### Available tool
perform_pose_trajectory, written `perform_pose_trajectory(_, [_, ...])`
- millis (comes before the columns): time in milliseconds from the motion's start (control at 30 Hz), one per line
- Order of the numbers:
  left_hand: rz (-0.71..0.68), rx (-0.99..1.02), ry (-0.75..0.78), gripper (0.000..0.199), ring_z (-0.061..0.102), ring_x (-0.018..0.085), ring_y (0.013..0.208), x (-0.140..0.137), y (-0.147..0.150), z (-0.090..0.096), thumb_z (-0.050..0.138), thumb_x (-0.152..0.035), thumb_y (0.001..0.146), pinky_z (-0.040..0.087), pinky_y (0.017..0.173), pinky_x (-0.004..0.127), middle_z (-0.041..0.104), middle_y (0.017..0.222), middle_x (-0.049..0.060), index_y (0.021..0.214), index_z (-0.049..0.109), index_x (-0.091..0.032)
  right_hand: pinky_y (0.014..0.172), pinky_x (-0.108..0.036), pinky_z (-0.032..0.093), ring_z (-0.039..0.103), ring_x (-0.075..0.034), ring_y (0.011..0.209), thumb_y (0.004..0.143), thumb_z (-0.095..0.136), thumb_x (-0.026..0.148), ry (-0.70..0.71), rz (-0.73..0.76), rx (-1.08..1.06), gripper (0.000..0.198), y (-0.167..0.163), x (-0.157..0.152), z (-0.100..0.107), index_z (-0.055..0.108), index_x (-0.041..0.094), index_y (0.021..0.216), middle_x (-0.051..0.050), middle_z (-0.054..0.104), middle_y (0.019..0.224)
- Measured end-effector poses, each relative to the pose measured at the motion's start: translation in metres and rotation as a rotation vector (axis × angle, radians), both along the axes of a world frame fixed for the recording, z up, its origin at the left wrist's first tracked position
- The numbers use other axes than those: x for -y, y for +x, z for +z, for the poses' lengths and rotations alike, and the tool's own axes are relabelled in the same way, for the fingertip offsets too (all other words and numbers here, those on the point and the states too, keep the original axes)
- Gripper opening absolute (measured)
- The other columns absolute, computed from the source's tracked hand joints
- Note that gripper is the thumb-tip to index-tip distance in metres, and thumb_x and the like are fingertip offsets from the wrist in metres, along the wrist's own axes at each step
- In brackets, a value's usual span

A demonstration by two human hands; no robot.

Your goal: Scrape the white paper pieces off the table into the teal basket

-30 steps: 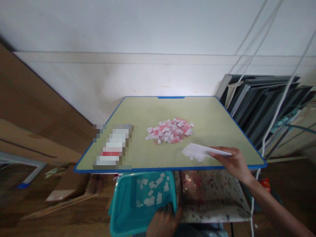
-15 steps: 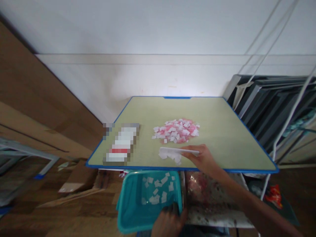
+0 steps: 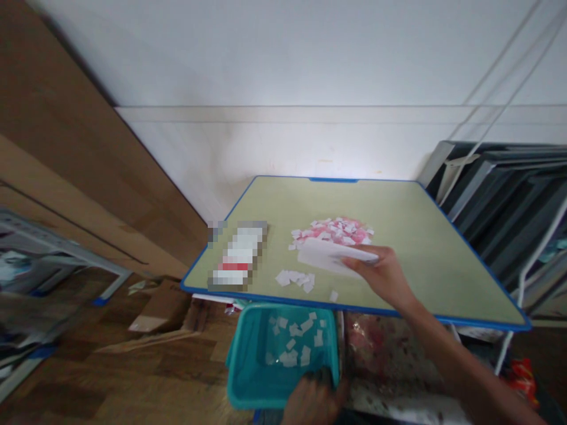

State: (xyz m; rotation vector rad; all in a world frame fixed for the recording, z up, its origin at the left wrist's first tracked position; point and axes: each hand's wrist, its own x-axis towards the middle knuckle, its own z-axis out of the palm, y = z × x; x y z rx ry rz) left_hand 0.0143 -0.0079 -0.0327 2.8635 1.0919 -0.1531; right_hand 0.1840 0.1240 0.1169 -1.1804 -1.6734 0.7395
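The right hand (image 3: 385,273) pinches a white card (image 3: 330,257) above the table (image 3: 425,236), mid-sweep, with white scraps (image 3: 296,278) just left of it needing a push over the near edge into the teal basket (image 3: 248,378) gripped by the left hand (image 3: 315,401).

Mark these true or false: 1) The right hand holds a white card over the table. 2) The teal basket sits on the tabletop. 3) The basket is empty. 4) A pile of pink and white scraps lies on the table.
1) True: the right hand holds a white card above the table.
2) False: the left hand holds the teal basket below the table's near edge.
3) False: white scraps lie inside it.
4) True: the pink and white pile lies behind the card.
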Motion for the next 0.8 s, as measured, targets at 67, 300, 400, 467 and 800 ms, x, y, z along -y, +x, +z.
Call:
perform_pose_trajectory(67, [0.005, 0.027, 0.012, 0.038, 0.057, 0.019, 0.059, 0.001, 0.0, -0.002, 0.047, -0.019, 0.083, 0.042, 0.049, 0.025, 0.058, 0.072, 0.004, 0.12, 0.04, -0.021, 0.05, -0.022, 0.047, 0.062, -0.016, 0.06, 0.07, 0.061, 0.03, -0.077, -0.014, 0.012, 0.019, 0.017, 0.009, 0.005, 0.07, 0.016, 0.08, -0.003, 0.071, 0.075])
perform_pose_trajectory(300, [0.005, 0.055, 0.019, 0.033, 0.057, 0.02, 0.058, 0.002, -0.001, -0.006, 0.046, -0.023, 0.085, 0.044, 0.047, 0.027, 0.058, 0.073, 0.004, 0.117, 0.04, -0.023, 0.048, -0.02, 0.046, 0.062, -0.015, 0.057, 0.072, 0.059, 0.033, -0.252, 0.051, 0.125, 0.019, 0.057, 0.044, 0.008, 0.071, 0.019, 0.077, -0.002, 0.07, 0.068])
perform_pose_trajectory(400, [0.0, 0.034, 0.015, 0.033, 0.057, 0.02, 0.058, 0.003, -0.001, -0.008, 0.047, -0.022, 0.084, 0.044, 0.047, 0.027, 0.058, 0.072, 0.004, 0.116, 0.04, -0.022, 0.052, -0.021, 0.048, 0.064, -0.016, 0.061, 0.073, 0.058, 0.033, -0.269, 0.067, 0.136, 0.02, 0.061, 0.046, 0.006, 0.07, 0.019, 0.079, -0.003, 0.071, 0.072])
perform_pose_trajectory(467, [-0.004, 0.032, 0.005, 0.031, 0.057, 0.021, 0.058, 0.003, -0.001, -0.008, 0.048, -0.023, 0.084, 0.044, 0.047, 0.027, 0.059, 0.073, 0.004, 0.114, 0.042, -0.022, 0.051, -0.021, 0.048, 0.063, -0.016, 0.06, 0.073, 0.057, 0.033, -0.268, 0.083, 0.134, 0.021, 0.057, 0.043, 0.003, 0.07, 0.018, 0.079, -0.003, 0.071, 0.071])
perform_pose_trajectory(800, [-0.01, 0.073, 0.064, 0.038, 0.055, 0.018, 0.054, 0.001, 0.0, 0.0, 0.047, -0.021, 0.083, 0.041, 0.044, 0.025, 0.058, 0.071, 0.004, 0.12, 0.039, -0.019, 0.049, -0.021, 0.044, 0.058, -0.012, 0.054, 0.073, 0.056, 0.029, -0.088, 0.158, 0.078, 0.018, -0.006, 0.009, -0.013, 0.07, 0.019, 0.076, -0.001, 0.068, 0.065])
